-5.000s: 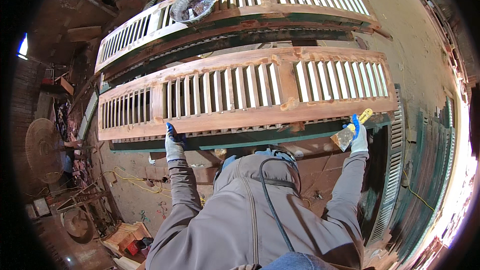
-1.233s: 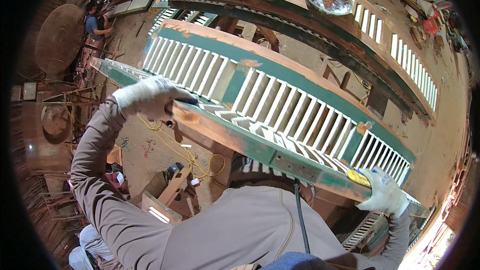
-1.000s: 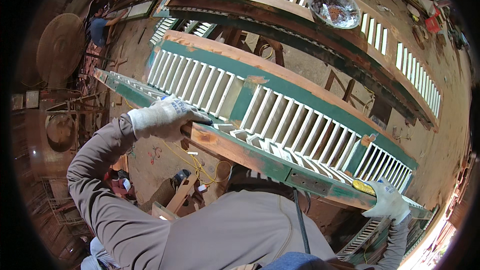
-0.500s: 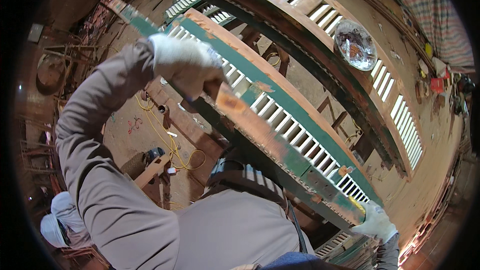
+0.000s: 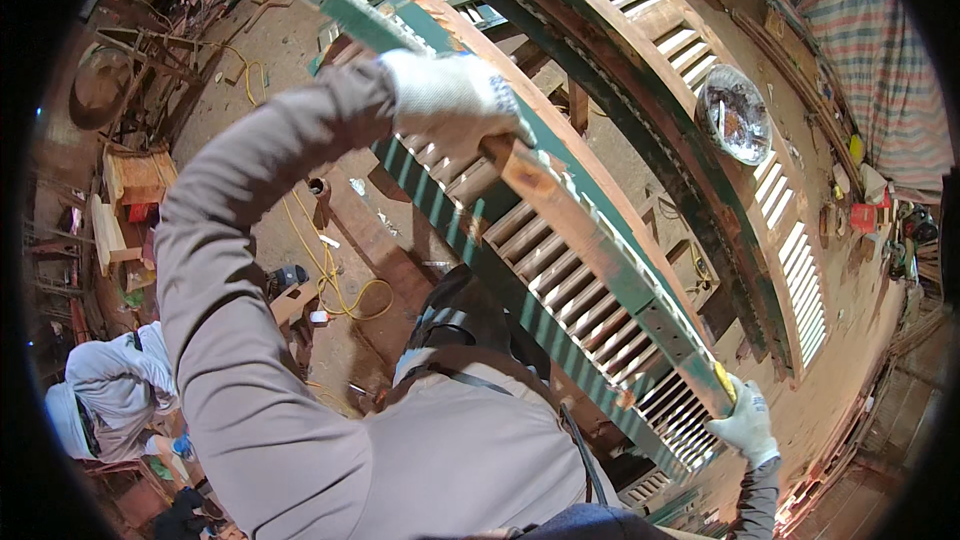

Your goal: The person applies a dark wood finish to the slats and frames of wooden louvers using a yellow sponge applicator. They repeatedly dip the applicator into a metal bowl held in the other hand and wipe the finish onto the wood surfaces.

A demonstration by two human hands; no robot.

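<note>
A long green louvred shutter panel (image 5: 655,325), worn to bare wood in places, stands tilted on edge in front of me. Its slats (image 5: 560,270) face my body. My left hand (image 5: 455,100), in a white knit glove, is closed over its upper edge near a bare brown patch. At the panel's right end my right hand (image 5: 745,422), gloved too, grips the corner. A small yellow thing (image 5: 724,380) lies by its fingers; what it is I cannot make out.
Behind lies another louvred panel (image 5: 500,50), then a long one (image 5: 690,30) bearing a round metal bowl (image 5: 735,115) of dark stuff. A yellow cord (image 5: 330,285) runs over the floor (image 5: 375,225) at left. A person (image 5: 115,385) crouches lower left. Striped sheeting (image 5: 875,60) hangs at right.
The panel has turned, so its slatted face now shows toward me. My left hand has moved right and slightly up with it; my right hand stays at the corner.
</note>
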